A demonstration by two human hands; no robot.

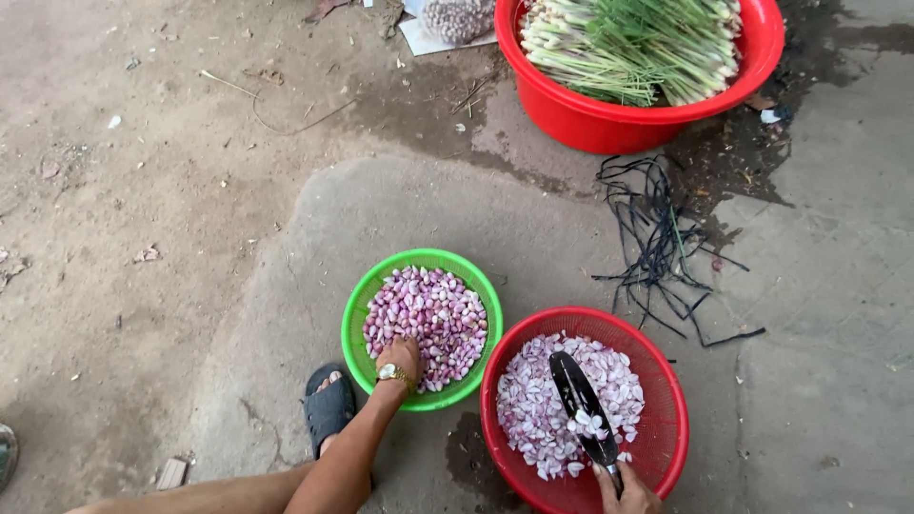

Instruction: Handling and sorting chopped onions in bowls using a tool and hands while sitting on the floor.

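Hands work low in the frame, each over its own basket on the concrete floor. At the bottom edge, right of centre, the right hand has its grip closed around the handle of a dark-bladed knife, whose blade lies flat across the pale sliced shallot pieces in the red basket; slices cling to the blade, so it seems to rest where cutting leaves them. Just left, the left hand, a gold wristwatch on its wrist, dips into the whole purple shallots heaped in the green basket. Its fingers are buried among the bulbs, so I cannot tell whether they pinch one or lie spread. The two baskets sit touching, whole bulbs left and cut ones right, which keeps each reach short. A foot in a dark sandal rests against the green basket's lower left rim. Farther up, right of centre, loose black strings lie scattered on the floor. At the top right, a big red tub holds bundled green stalks, and a netted bag of bulbs sits beside it on white paper.
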